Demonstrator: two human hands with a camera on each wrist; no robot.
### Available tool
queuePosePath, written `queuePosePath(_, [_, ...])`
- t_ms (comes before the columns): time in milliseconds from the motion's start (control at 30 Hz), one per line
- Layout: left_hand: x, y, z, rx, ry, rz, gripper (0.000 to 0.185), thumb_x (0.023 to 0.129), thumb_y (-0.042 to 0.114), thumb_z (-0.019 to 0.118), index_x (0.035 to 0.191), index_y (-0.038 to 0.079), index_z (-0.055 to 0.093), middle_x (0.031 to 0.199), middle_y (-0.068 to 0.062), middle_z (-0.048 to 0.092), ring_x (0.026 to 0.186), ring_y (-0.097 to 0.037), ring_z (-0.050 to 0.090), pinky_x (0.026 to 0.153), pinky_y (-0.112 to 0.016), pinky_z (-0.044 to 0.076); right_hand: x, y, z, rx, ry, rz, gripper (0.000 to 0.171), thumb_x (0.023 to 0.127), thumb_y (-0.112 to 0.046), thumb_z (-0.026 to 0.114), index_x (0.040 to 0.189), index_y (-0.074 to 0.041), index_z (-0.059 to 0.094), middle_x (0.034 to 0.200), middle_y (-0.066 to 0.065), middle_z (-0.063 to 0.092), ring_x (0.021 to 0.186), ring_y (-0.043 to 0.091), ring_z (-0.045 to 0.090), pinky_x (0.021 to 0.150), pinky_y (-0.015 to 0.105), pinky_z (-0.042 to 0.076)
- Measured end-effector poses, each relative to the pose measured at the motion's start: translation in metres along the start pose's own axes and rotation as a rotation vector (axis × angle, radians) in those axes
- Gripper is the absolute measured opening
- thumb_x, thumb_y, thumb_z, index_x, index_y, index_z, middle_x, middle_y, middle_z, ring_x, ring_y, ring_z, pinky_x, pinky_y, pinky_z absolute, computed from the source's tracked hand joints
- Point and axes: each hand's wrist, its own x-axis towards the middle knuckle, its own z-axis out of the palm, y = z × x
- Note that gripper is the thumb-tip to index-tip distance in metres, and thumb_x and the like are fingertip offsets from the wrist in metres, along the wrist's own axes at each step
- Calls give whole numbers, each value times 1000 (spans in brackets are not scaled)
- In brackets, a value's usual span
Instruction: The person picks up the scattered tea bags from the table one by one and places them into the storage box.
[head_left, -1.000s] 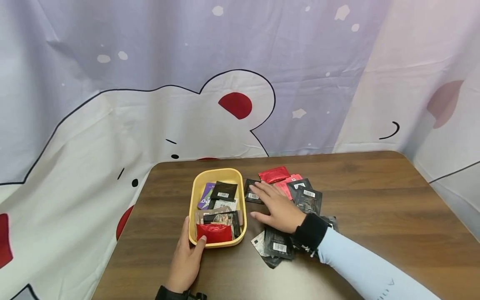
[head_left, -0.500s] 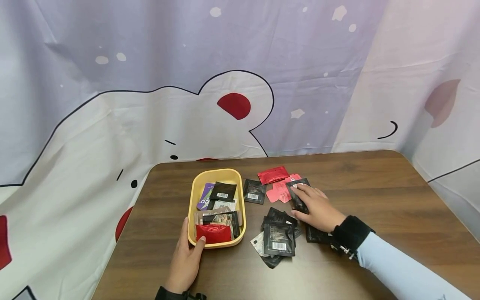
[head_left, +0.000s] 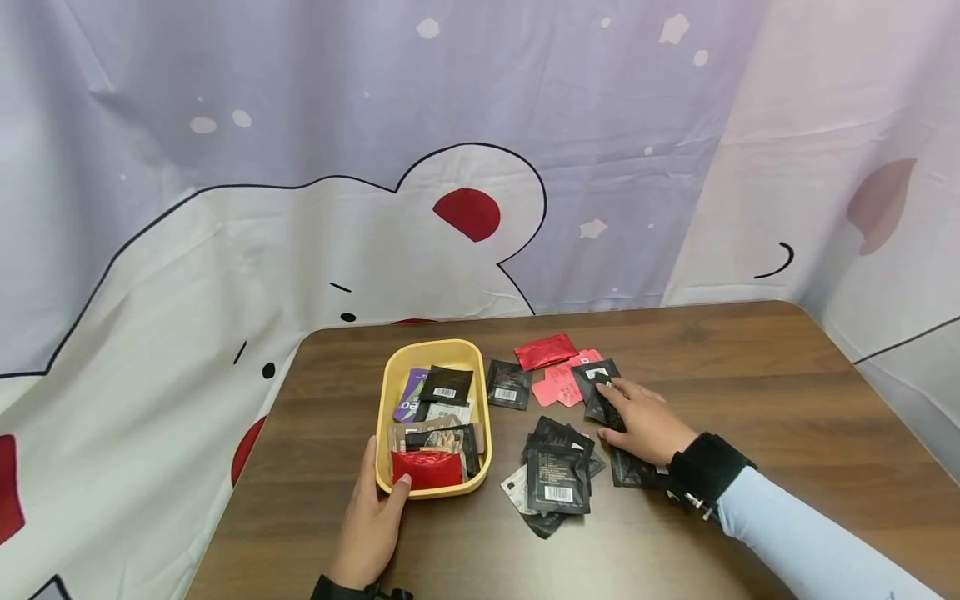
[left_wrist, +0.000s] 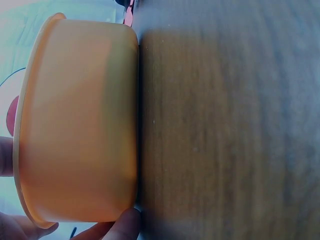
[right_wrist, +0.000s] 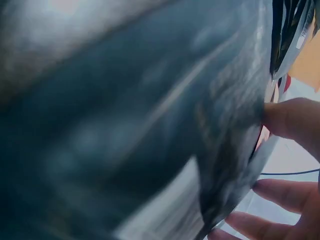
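A yellow tray stands at the table's left, holding a red packet, a purple one and black ones. My left hand grips the tray's near end, thumb on the rim; the left wrist view shows the tray wall with fingertips at its foot. To the right, my right hand lies on a black packet among loose packets. In the right wrist view that packet fills the frame, pinched between thumb and fingers.
Loose on the brown table lie a red packet, a pink one, a single black one and a heap of black ones. A printed cloth backdrop hangs behind the table's far edge.
My right hand moved right from the black packet beside the tray to the black packets farther right and settled there. The left hand and tray stayed put.
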Motion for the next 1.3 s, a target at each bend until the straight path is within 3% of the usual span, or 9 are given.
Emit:
queuePosePath(567, [-1,0,0,-10,-6,-9,86,102,35,55,164,23,-3,170,-18,14,154,-44,21,120,-65,22,-1,3,-2,33,-24,17,56,95,-24,63,145,-2,52,142,27,54,129,47,55,106,62,44])
queuePosePath(867, [0,0,0,0,-12,4,87,102,37,55,164,22,-4,169,-21,14,153,-45,22,119,-66,23,5,4,-10,114,67,-9,41,95,-11,57,134,2,61,129,24,66,119,39,65,100,57,51])
queuePosePath(1033, [1,0,0,-2,-11,4,87,102,37,55,164,22,-4,169,-21,14,153,-45,22,119,-65,23,6,6,-14,102,156,-33,30,95,-8,58,122,0,67,110,16,71,96,29,70,87,52,57])
queuePosePath(1133, [0,1,0,-10,-13,6,87,102,36,55,164,22,-4,169,-20,13,154,-45,21,119,-65,22,6,5,-15,97,178,-36,26,95,-8,59,118,0,67,98,10,69,80,20,62,75,45,55])
queuePosePath(1300, [1,1,0,-13,-15,12,87,102,35,55,164,21,-4,170,-20,13,154,-44,21,120,-65,22,6,-2,-19,93,198,-30,26,95,-11,60,119,-3,67,102,10,69,79,19,59,73,43,54])
